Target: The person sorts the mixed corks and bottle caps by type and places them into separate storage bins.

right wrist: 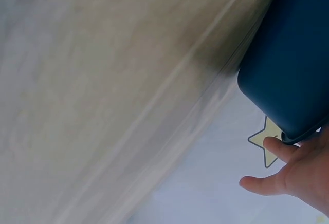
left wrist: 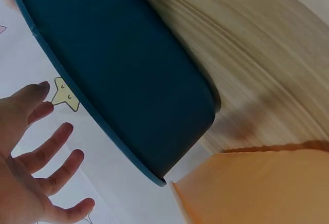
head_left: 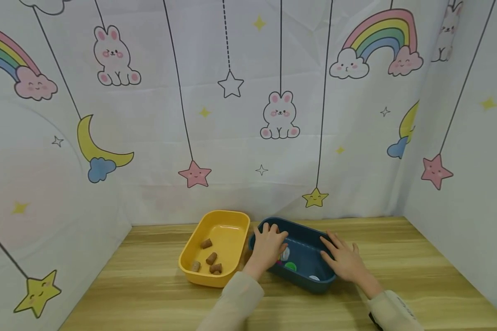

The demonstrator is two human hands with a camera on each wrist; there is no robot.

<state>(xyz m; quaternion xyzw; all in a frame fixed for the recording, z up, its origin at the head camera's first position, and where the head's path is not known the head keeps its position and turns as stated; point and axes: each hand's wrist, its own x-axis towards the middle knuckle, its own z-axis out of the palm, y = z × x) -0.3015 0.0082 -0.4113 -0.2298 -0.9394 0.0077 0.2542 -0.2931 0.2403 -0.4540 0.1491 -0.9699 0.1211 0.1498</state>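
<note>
A dark blue rectangular tub [head_left: 302,277] stands angled on the table. Over its left end hovers my left hand [head_left: 268,246], fingers spread and slightly bent, with nothing between them in the left wrist view. My right hand [head_left: 348,262] rests at the tub's right rim, fingers extended over the edge. Inside the tub lie a green round piece [head_left: 290,266], a whitish piece [head_left: 286,253] beside the left hand, and a small white disc [head_left: 314,278] near the front right. Part of a pink piece shows by the left hand, which hides the tub's left end.
A yellow tub [head_left: 225,235] sits just left of the blue one, holding several brown cork-like pieces [head_left: 211,258] and a paler one [head_left: 196,266]. Both tubs stand on a wood-grain table [head_left: 141,285], close to the printed backdrop [head_left: 240,193] behind and fabric walls at both sides.
</note>
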